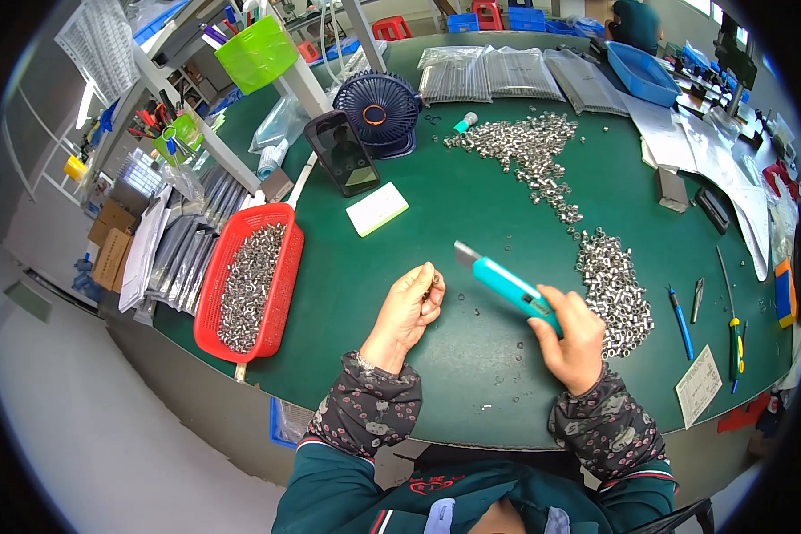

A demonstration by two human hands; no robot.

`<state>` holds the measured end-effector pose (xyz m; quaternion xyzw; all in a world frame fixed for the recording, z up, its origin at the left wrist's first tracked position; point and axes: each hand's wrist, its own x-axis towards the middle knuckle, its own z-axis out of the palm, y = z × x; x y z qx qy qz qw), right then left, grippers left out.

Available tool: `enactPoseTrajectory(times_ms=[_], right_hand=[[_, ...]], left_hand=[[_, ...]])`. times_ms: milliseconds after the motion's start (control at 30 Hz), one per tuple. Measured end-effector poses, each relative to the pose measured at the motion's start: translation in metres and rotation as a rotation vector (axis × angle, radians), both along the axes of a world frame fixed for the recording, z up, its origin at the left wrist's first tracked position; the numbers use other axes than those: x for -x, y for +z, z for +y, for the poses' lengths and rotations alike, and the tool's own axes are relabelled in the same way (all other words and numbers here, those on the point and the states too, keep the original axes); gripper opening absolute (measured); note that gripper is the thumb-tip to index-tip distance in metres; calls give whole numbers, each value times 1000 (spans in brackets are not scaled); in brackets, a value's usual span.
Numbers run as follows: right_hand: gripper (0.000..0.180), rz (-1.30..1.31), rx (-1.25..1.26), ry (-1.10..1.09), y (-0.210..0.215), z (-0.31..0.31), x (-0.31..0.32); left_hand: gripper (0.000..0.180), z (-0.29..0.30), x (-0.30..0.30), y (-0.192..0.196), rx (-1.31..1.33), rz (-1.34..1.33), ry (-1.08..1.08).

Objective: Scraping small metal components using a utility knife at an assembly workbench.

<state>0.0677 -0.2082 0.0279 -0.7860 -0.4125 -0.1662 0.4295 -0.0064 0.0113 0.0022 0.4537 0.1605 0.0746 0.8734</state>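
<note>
My right hand [571, 336] is wrapped round a teal utility knife [513, 287]. Its metal blade points up and left, apart from my other hand. Over the middle of the table, my left hand [407, 311] is closed, pinching a small metal ring [432, 287] that the fingers partly cover. Right of the knife lies a heap of shiny metal rings [612, 289]; a second ring pile [516, 147] spreads farther back. To the left, a red plastic basket [291, 267] holds many small metal parts. Small dark scraps dot the green tabletop [454, 374] between my hands.
A phone [343, 153] leans before a dark blue fan [376, 111], near a pale sticky-note pad [377, 209]. On the right lie a blue pen [681, 322], a screwdriver [736, 347] and a paper slip [699, 385]. Bagged parts [521, 73] and a blue tray [643, 73] line the back.
</note>
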Motion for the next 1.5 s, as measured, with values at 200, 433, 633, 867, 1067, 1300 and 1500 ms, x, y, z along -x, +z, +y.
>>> enactPoseTrajectory(times_ms=[200, 433, 633, 867, 1067, 1300, 1500], right_hand=[[35, 1, 60, -59, 2, -1, -1], [33, 38, 116, -73, -1, 0, 0], [27, 226, 46, 56, -1, -1, 2], [26, 501, 13, 180, -4, -2, 4], [26, 656, 12, 245, -5, -2, 5], [26, 604, 73, 209, -6, -1, 5], [27, 141, 151, 58, 3, 0, 14]], left_hand=[[19, -2, -2, 4, -11, -43, 41], [17, 0, -4, 6, 22, -94, 44], [18, 0, -4, 4, 9, -66, 73], [15, 0, -2, 1, 60, -101, 90], [15, -3, -3, 0, 68, -102, 101], [15, -6, -3, -1, 4, -110, 109], [22, -4, -2, -4, 6, -72, 78]])
